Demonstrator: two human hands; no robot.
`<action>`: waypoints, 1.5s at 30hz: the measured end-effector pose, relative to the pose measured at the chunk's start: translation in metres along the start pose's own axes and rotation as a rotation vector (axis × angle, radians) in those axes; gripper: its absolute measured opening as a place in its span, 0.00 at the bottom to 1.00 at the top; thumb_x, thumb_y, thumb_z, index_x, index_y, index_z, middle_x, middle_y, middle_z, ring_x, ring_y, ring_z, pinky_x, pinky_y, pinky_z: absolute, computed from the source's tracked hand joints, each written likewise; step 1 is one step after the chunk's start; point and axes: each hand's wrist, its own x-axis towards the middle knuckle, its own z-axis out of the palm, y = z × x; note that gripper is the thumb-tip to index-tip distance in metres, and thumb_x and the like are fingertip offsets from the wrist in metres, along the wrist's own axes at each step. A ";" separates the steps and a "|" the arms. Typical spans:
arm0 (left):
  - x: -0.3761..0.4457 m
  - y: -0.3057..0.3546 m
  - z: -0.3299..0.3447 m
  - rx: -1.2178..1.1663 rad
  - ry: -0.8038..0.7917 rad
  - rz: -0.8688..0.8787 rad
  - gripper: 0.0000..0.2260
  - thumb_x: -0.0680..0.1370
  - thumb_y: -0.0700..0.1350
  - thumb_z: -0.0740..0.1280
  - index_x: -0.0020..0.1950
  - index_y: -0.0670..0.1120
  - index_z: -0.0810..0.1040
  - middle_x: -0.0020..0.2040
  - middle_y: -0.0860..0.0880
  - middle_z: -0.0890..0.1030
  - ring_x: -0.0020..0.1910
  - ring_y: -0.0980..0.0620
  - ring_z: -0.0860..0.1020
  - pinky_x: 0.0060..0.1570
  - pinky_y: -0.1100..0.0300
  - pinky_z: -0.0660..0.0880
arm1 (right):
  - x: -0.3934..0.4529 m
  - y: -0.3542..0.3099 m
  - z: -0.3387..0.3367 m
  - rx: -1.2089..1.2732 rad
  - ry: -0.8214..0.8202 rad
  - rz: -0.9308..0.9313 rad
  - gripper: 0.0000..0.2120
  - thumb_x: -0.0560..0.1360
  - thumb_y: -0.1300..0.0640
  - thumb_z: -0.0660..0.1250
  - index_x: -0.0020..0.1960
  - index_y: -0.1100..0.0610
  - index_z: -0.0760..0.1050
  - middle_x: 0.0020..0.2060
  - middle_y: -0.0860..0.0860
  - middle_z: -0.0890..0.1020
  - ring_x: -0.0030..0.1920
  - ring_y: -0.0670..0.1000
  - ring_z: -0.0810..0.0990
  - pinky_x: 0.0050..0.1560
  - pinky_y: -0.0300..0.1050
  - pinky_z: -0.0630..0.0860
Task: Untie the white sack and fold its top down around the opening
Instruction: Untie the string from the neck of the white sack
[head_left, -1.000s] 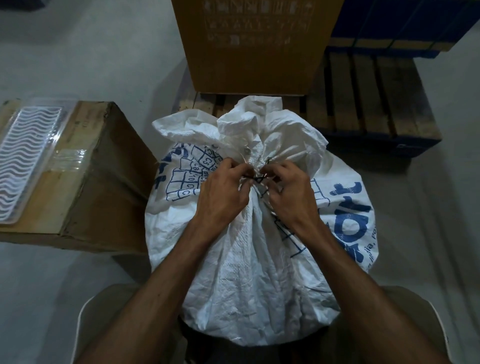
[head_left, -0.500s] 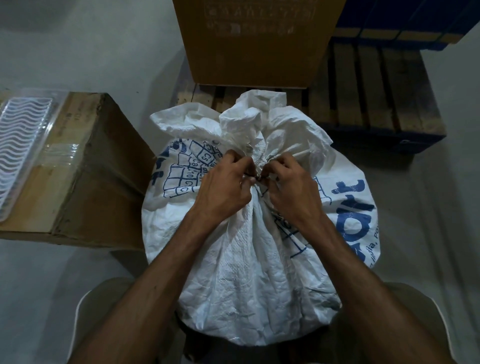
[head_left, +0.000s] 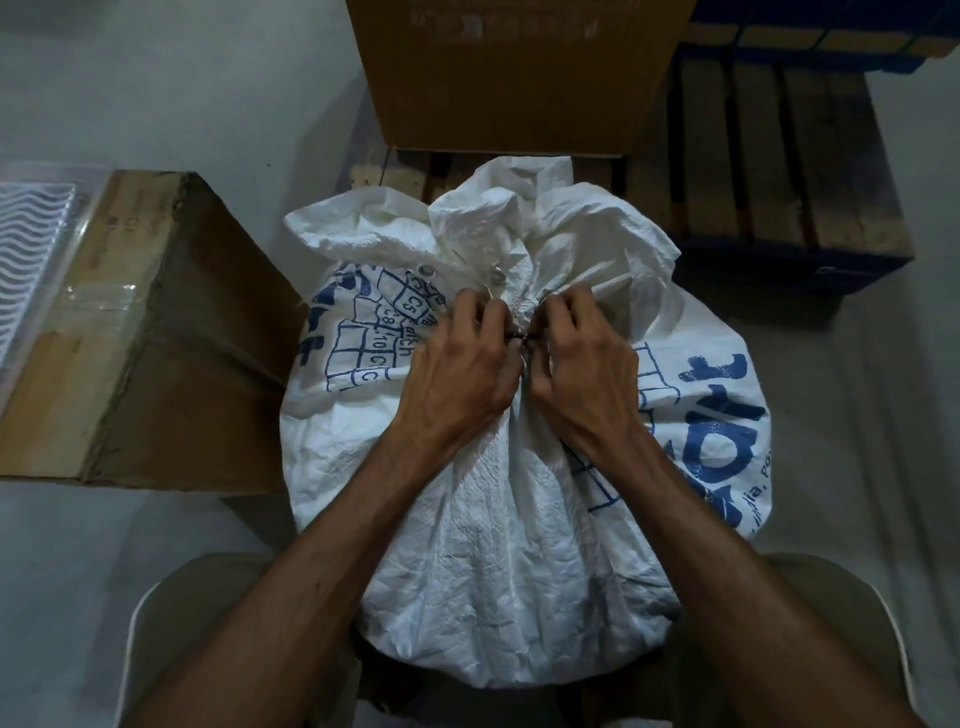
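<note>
Head view: white sack (head_left: 519, 519) upright between the knees, neck gathered and still tied, crumpled top (head_left: 519, 218) fanning out above the knot. Blue print across both shoulders of the sack.

Left hand (head_left: 457, 374) knuckles up, wrist low on the sack's front, fingers curled inward at the neck, tips pinching the dark tie (head_left: 517, 338). Right hand (head_left: 582, 374) mirrored just beside it, fingers bent likewise, pinching the same tie from the other side. Fingertips nearly touching over the knot; both forearms angled in from the lower corners.

Cardboard box (head_left: 156, 332) just left of the sack, clear tray (head_left: 31, 244) on its top. Second box (head_left: 514, 73) beyond the sack, on a wooden pallet (head_left: 779, 171).
</note>
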 end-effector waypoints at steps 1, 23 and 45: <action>0.000 -0.001 -0.001 -0.021 -0.002 0.007 0.10 0.81 0.49 0.65 0.55 0.43 0.74 0.54 0.43 0.73 0.42 0.45 0.77 0.33 0.50 0.77 | 0.000 -0.001 0.001 0.004 0.015 0.016 0.10 0.76 0.55 0.64 0.54 0.60 0.74 0.51 0.56 0.75 0.40 0.54 0.77 0.33 0.44 0.69; -0.005 -0.007 -0.016 -0.333 -0.019 -0.106 0.06 0.74 0.51 0.76 0.50 0.54 0.86 0.50 0.55 0.77 0.45 0.56 0.78 0.45 0.52 0.79 | -0.014 -0.007 -0.008 0.769 0.181 0.620 0.04 0.77 0.56 0.74 0.51 0.54 0.83 0.43 0.45 0.86 0.44 0.41 0.84 0.48 0.44 0.83; -0.022 0.007 -0.036 -0.242 0.157 0.017 0.10 0.78 0.50 0.73 0.58 0.50 0.83 0.53 0.47 0.74 0.51 0.53 0.76 0.44 0.60 0.76 | -0.028 -0.023 -0.046 0.883 0.360 -0.042 0.16 0.73 0.71 0.76 0.56 0.59 0.78 0.48 0.54 0.85 0.50 0.48 0.87 0.55 0.45 0.83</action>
